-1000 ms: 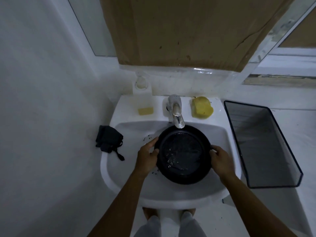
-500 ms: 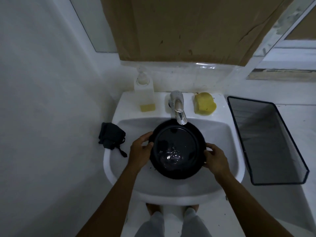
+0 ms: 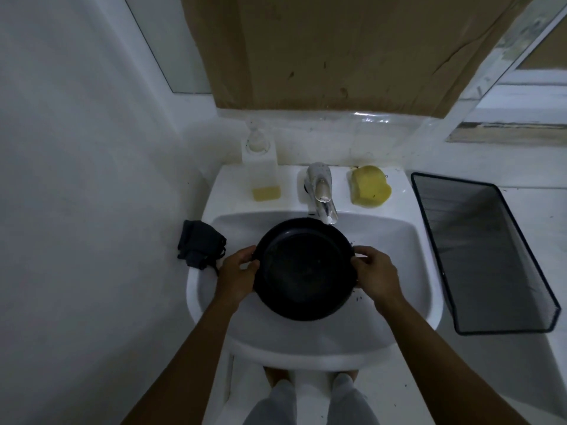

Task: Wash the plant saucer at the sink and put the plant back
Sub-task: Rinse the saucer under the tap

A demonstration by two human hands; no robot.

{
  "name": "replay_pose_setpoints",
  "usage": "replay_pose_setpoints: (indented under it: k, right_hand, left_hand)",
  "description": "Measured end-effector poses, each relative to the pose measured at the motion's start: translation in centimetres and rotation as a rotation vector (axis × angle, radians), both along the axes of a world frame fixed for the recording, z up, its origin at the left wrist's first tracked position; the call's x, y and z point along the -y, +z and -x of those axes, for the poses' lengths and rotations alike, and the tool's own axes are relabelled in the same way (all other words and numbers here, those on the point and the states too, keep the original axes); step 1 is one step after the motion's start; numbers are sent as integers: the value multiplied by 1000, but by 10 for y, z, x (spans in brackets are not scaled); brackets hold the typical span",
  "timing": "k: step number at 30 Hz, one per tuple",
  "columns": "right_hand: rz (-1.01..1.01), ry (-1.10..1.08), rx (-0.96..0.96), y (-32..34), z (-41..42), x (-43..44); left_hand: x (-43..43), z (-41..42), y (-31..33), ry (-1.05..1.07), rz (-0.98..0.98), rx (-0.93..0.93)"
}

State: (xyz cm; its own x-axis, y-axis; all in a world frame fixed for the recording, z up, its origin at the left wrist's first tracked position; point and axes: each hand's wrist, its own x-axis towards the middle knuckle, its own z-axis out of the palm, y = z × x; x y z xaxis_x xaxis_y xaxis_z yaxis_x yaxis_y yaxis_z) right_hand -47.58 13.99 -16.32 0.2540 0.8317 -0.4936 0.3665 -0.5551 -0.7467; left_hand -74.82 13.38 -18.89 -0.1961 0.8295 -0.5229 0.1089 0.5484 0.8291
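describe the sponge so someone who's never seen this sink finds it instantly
Find the white sink and look along its back ledge. Right of the metal faucet lies the sponge, a solid-yellow lump; the soap bottle left of the faucet is a clear upright box with yellow only at its bottom.

A second ago, shiny water rippled in the saucer (image 3: 303, 268) held between the left hand (image 3: 236, 274) and the right hand (image 3: 377, 277). Now the shine is gone, and the inside looks dull and dark. The saucer has also slid over toward the left hand's side. The tap (image 3: 322, 197) used to end above the middle of its far rim. Now it ends above the rim nearer the right hand's side.
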Motion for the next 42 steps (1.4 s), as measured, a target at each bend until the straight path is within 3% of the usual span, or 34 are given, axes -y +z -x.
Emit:
replay_pose_setpoints:
  k: [7, 16, 23, 30, 35, 42]
  right_hand:
    - [75, -139, 37, -10, -38, 33]
    - [78, -26, -48, -25, 10, 20]
    - [79, -9, 117, -30, -15, 14]
    - [66, 96, 205, -41, -8, 6]
    - [56, 154, 290, -50, 4, -4]
    - [40, 236, 339, -54, 2, -2]
  left_hand:
    - [3, -40, -3, -86, -1, 32]
    - [11, 8, -11, -42, -32, -97]
    - [-1, -20, -24, -148, -10, -57]
    - [-6, -15, -37, -259, -4, -243]
    - [-11, -12, -39, -399, -113, -368]
    - [-6, -19, -40, -471, -102, -415]
